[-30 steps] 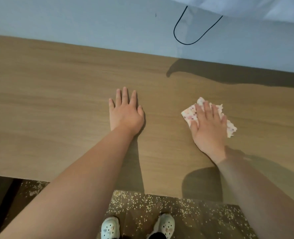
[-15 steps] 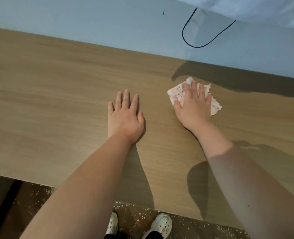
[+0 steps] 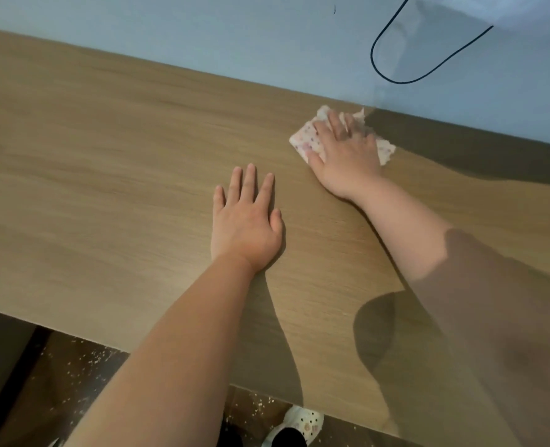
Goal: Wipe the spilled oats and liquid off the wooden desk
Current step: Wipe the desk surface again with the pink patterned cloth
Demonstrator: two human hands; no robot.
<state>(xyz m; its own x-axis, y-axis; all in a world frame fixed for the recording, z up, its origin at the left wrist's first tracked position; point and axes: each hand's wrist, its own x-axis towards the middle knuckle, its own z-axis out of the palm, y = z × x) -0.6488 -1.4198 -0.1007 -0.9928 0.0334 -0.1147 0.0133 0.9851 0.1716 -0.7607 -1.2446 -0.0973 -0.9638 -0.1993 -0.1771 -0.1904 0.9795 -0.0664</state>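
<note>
Right hand [image 3: 348, 156] has pushed the cloth [image 3: 304, 141] up to the desk's [image 3: 106, 162] back edge. Its fingers [image 3: 335, 122] lie flat on the cloth, pressing rather than gripping, and are slightly blurred. Left hand [image 3: 244, 224] lies flat mid-desk, fingers straight, holding nothing. No oats or liquid show on the desk, so the wipe looks nearly done; the shadowed right end is unclear. Oats [image 3: 83, 359] litter the floor below the front edge.

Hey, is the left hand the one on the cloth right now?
No, the left hand lies flat on the bare wooden desk, while the patterned cloth is under the right hand.
</note>
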